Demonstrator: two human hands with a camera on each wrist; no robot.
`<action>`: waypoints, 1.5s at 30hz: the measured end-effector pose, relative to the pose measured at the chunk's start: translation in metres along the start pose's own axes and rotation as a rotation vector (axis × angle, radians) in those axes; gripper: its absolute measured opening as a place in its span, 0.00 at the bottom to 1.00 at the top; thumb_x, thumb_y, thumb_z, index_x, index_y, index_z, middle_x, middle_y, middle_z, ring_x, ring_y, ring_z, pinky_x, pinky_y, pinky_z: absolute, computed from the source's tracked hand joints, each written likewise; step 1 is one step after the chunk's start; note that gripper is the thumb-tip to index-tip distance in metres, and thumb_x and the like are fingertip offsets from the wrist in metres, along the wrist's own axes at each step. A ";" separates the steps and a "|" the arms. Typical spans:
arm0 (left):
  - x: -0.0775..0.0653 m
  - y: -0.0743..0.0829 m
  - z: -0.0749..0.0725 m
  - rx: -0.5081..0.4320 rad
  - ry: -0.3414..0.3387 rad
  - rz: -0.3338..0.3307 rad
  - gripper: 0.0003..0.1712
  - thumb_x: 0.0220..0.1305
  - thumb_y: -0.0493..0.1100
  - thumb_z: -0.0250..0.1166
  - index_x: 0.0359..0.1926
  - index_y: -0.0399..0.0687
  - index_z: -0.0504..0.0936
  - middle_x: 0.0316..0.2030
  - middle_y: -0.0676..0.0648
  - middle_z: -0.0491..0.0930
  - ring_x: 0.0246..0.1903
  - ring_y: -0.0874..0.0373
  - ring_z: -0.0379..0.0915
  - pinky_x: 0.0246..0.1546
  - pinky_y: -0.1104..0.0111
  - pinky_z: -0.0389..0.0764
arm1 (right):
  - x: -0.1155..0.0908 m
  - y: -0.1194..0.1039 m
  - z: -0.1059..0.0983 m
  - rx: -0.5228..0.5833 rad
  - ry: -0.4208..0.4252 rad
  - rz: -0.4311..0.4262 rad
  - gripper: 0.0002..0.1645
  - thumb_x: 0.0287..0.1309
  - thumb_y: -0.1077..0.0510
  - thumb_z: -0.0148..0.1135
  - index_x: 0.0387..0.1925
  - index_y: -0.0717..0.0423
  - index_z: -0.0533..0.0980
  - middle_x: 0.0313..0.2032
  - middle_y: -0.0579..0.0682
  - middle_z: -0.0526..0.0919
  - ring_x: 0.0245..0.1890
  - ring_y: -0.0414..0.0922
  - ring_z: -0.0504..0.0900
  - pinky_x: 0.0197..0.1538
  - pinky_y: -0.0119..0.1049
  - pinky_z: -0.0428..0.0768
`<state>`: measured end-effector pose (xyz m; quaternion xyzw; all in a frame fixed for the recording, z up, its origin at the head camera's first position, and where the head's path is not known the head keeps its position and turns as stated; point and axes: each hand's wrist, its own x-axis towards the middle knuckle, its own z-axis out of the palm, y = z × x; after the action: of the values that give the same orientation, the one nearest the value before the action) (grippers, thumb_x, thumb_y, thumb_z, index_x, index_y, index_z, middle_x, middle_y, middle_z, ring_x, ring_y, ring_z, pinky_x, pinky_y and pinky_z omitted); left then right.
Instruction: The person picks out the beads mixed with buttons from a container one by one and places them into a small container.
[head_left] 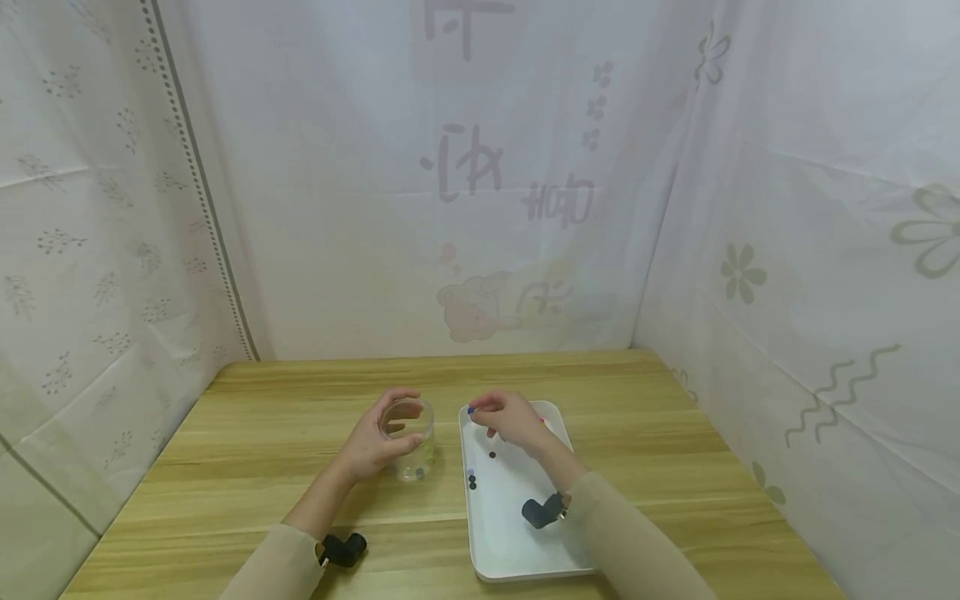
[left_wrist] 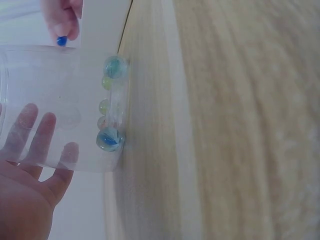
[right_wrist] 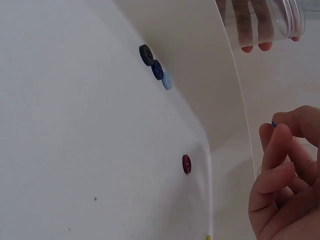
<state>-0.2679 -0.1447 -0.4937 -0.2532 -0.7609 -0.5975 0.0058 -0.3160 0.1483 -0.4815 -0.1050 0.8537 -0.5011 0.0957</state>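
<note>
My left hand [head_left: 382, 437] is curled round a clear plastic jar [head_left: 411, 458] standing on the table. Several glass marbles [left_wrist: 109, 139] lie at the jar's bottom, bluish and yellow-green ones among them. Between the thumb and fingertips of my right hand [head_left: 513, 419] is a small blue button [left_wrist: 61, 41], held above the tray's far left edge, close to the jar. Inside the white tray [head_left: 510, 542], a dark red button [right_wrist: 186, 164] lies apart. Two dark buttons [right_wrist: 152, 62] and a light blue one [right_wrist: 167, 81] sit along its side wall.
The wooden table [head_left: 300, 400] carries both jar and tray, which stand side by side. Something yellow [right_wrist: 208, 237] shows at the tray's edge in the right wrist view. A red item [head_left: 542, 421] lies behind the right wrist. White printed curtains [head_left: 337, 208] enclose the table.
</note>
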 end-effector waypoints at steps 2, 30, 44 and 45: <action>0.000 0.000 0.000 -0.001 0.001 0.000 0.40 0.71 0.39 0.73 0.77 0.37 0.66 0.68 0.28 0.77 0.70 0.27 0.73 0.70 0.28 0.71 | 0.000 -0.001 -0.001 0.032 -0.001 -0.009 0.14 0.71 0.55 0.72 0.55 0.52 0.86 0.42 0.47 0.91 0.28 0.41 0.81 0.27 0.30 0.70; 0.000 -0.001 0.000 -0.005 0.001 -0.006 0.41 0.70 0.41 0.73 0.77 0.37 0.66 0.69 0.30 0.78 0.70 0.29 0.74 0.70 0.29 0.71 | -0.003 -0.017 -0.005 0.158 0.010 -0.079 0.14 0.72 0.52 0.73 0.54 0.52 0.86 0.47 0.56 0.90 0.29 0.42 0.80 0.29 0.29 0.74; 0.001 -0.002 -0.001 -0.011 0.000 -0.014 0.39 0.70 0.42 0.74 0.76 0.45 0.68 0.69 0.32 0.78 0.70 0.30 0.74 0.70 0.29 0.71 | -0.006 -0.047 -0.002 0.130 -0.032 -0.139 0.14 0.72 0.49 0.73 0.54 0.48 0.87 0.50 0.58 0.90 0.29 0.42 0.81 0.30 0.30 0.74; 0.001 -0.002 -0.001 -0.012 0.000 -0.014 0.39 0.70 0.42 0.74 0.76 0.45 0.68 0.69 0.32 0.78 0.70 0.30 0.74 0.70 0.29 0.71 | -0.006 -0.049 -0.001 0.132 -0.034 -0.144 0.14 0.72 0.50 0.72 0.54 0.48 0.87 0.49 0.57 0.90 0.29 0.42 0.81 0.30 0.30 0.74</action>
<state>-0.2695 -0.1459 -0.4947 -0.2478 -0.7590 -0.6021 0.0000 -0.3067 0.1272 -0.4374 -0.1681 0.8074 -0.5598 0.0806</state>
